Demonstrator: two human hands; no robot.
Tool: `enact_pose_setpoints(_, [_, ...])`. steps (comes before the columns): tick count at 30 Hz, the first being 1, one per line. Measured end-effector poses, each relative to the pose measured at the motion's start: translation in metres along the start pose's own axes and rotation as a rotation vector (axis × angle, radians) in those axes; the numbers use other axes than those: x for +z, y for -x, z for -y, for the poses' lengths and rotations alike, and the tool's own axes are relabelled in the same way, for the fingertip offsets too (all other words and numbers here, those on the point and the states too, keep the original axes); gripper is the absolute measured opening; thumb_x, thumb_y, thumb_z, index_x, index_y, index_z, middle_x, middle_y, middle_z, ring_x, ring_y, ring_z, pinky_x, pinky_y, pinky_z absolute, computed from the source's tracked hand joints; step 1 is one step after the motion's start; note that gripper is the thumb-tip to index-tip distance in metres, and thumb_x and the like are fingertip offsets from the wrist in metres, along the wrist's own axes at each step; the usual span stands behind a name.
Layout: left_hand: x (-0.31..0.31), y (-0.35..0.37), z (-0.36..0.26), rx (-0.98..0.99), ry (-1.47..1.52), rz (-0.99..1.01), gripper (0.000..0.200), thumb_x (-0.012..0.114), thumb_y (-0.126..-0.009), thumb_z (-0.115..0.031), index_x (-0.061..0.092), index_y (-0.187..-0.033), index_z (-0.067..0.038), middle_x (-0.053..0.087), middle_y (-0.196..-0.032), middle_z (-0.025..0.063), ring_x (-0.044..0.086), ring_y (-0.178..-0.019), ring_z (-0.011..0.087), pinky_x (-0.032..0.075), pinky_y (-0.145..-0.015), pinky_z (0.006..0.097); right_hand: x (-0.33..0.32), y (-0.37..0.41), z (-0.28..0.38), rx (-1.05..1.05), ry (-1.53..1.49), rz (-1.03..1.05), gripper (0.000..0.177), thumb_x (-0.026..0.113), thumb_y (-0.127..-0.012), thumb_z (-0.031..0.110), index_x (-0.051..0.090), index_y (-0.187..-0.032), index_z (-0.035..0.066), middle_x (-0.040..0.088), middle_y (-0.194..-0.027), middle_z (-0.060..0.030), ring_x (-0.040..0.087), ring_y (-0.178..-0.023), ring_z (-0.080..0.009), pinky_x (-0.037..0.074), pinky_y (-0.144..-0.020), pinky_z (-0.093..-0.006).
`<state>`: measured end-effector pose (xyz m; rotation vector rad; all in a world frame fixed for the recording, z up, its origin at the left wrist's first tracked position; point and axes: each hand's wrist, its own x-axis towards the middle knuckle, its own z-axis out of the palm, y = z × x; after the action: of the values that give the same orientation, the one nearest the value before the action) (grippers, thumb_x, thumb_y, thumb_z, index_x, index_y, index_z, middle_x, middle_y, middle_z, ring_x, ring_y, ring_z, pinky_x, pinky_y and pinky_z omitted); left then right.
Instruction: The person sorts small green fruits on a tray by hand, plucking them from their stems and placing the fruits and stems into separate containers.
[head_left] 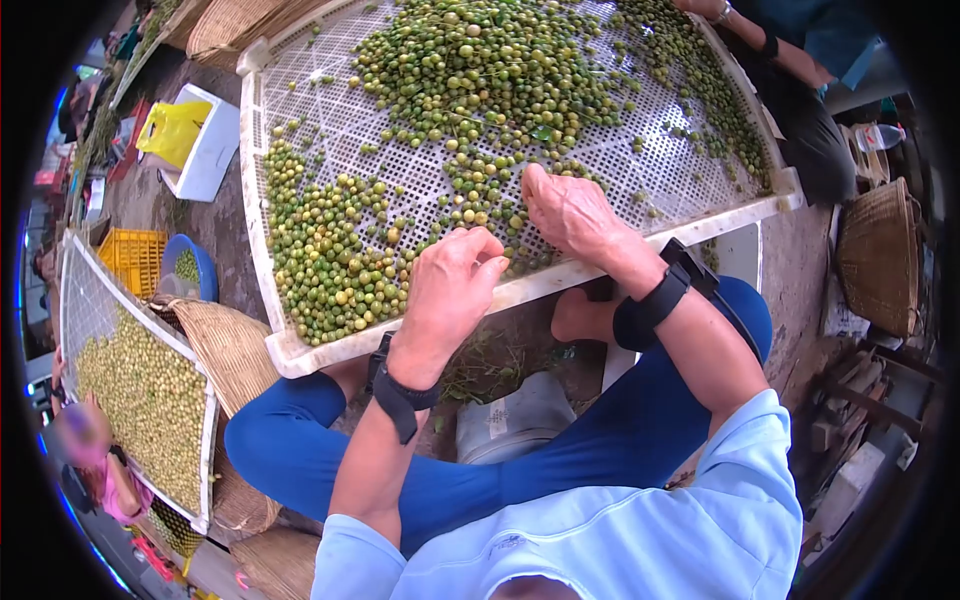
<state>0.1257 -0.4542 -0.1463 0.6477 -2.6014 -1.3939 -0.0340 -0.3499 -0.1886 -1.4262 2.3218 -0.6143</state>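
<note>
Small round green-yellow fruits [470,60] lie heaped at the far middle of a white perforated tray [258,215], with more spread along its left side. My left hand [455,285] is over the tray's near edge, fingers curled and thumb close to the forefinger. Just right of it and slightly farther in, my right hand [575,212] is closed above the fruits near the tray's middle front. Whatever either hand pinches is hidden by its fingers. Both wrists wear black straps.
Another person's arm [775,45] reaches to the tray's far right. At left stand a second fruit-filled tray [207,440], a blue tub [207,255], a yellow crate [132,258] and a white box [215,150]. A wicker basket [880,260] is at right; a grey bucket [510,415] sits between my legs.
</note>
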Motion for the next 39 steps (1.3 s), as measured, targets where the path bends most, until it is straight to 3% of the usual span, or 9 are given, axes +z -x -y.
enact_pose_setpoints(7, [0.044,-0.023,-0.002,0.162,-0.221,-0.041,0.008,0.063,-0.074,-0.011,0.062,-0.076,-0.003,0.058,-0.072,0.0151,0.059,-0.071,0.0334,0.047,-0.063,0.0406,-0.031,0.004,0.006,-0.053,-0.205,-0.265,0.003,0.049,-0.077,0.004,0.05,-0.079,0.003,0.056,-0.072,-0.0173,0.057,-0.071,-0.0369,0.045,-0.062,-0.045])
enact_pose_setpoints(18, [0.07,-0.036,-0.003,0.057,-0.414,0.068,0.01,0.063,-0.072,-0.009,0.056,-0.077,-0.004,0.057,-0.077,0.0159,0.058,-0.076,0.0365,0.047,-0.066,0.0445,-0.093,0.027,0.01,-0.06,-0.427,-0.242,0.014,0.047,-0.073,-0.001,0.059,-0.079,-0.004,0.061,-0.076,-0.0177,0.061,-0.073,-0.0327,0.048,-0.065,-0.0382])
enact_pose_setpoints(24, [0.065,-0.041,-0.006,0.084,-0.575,0.129,0.006,0.051,-0.076,-0.007,0.054,-0.077,-0.002,0.057,-0.079,0.019,0.058,-0.077,0.0386,0.047,-0.065,0.0474,-0.094,0.03,0.007,-0.15,-0.388,-0.252,0.013,0.048,-0.073,-0.001,0.06,-0.078,-0.002,0.061,-0.073,-0.0158,0.061,-0.07,-0.0319,0.048,-0.065,-0.0384])
enact_pose_setpoints(26, [0.062,-0.041,-0.003,0.224,-0.543,0.139,0.005,0.051,-0.075,-0.005,0.053,-0.077,-0.001,0.055,-0.076,0.0188,0.057,-0.073,0.0393,0.046,-0.063,0.0474,-0.097,0.034,0.01,-0.098,-0.393,-0.173,0.011,0.051,-0.072,0.001,0.061,-0.077,-0.001,0.062,-0.071,-0.0146,0.061,-0.068,-0.0309,0.049,-0.063,-0.0374])
enact_pose_setpoints(30, [0.053,-0.032,0.008,0.239,-0.329,-0.044,0.009,0.05,-0.071,-0.001,0.049,-0.08,-0.001,0.05,-0.069,0.016,0.054,-0.066,0.038,0.044,-0.059,0.0461,-0.089,0.051,0.032,-0.232,-0.498,0.62,0.015,0.057,-0.072,0.004,0.062,-0.086,0.003,0.06,-0.067,-0.0121,0.063,-0.062,-0.0243,0.05,-0.058,-0.0324])
enact_pose_setpoints(32, [0.045,-0.027,0.015,0.181,-0.359,-0.033,0.01,0.051,-0.072,0.0,0.049,-0.082,-0.001,0.053,-0.069,0.0147,0.055,-0.064,0.034,0.045,-0.058,0.0433,-0.047,0.07,0.039,-0.489,-0.275,0.55,0.022,0.058,-0.073,0.01,0.061,-0.095,0.005,0.06,-0.062,-0.0122,0.062,-0.056,-0.026,0.049,-0.053,-0.0361])
enact_pose_setpoints(34, [0.034,-0.02,0.015,0.131,-0.155,-0.137,0.015,0.054,-0.074,-0.001,0.052,-0.089,-0.001,0.054,-0.069,0.0133,0.056,-0.062,0.0283,0.046,-0.058,0.0392,-0.022,0.082,0.058,-0.379,0.102,0.723,0.027,0.057,-0.075,0.012,0.058,-0.102,0.004,0.059,-0.06,-0.0109,0.061,-0.055,-0.028,0.048,-0.049,-0.0387])
enact_pose_setpoints(38, [0.003,-0.006,0.019,0.113,-0.168,-0.166,0.013,0.057,-0.075,0.0,0.06,-0.088,-0.002,0.056,-0.071,0.0114,0.057,-0.062,0.0242,0.046,-0.057,0.0337,-0.026,0.065,0.058,-0.419,-0.026,0.378,0.009,0.055,-0.076,0.011,0.055,-0.084,0.006,0.058,-0.06,-0.0092,0.06,-0.054,-0.0294,0.047,-0.047,-0.0392])
enact_pose_setpoints(39, [-0.002,-0.005,0.019,0.064,-0.134,-0.172,0.006,0.057,-0.075,0.0,0.06,-0.08,-0.002,0.057,-0.072,0.0117,0.058,-0.063,0.0243,0.045,-0.056,0.033,-0.034,0.052,0.061,-0.264,-0.042,0.4,0.004,0.053,-0.076,0.01,0.053,-0.079,0.007,0.062,-0.07,-0.0118,0.062,-0.063,-0.0304,0.049,-0.053,-0.0412])
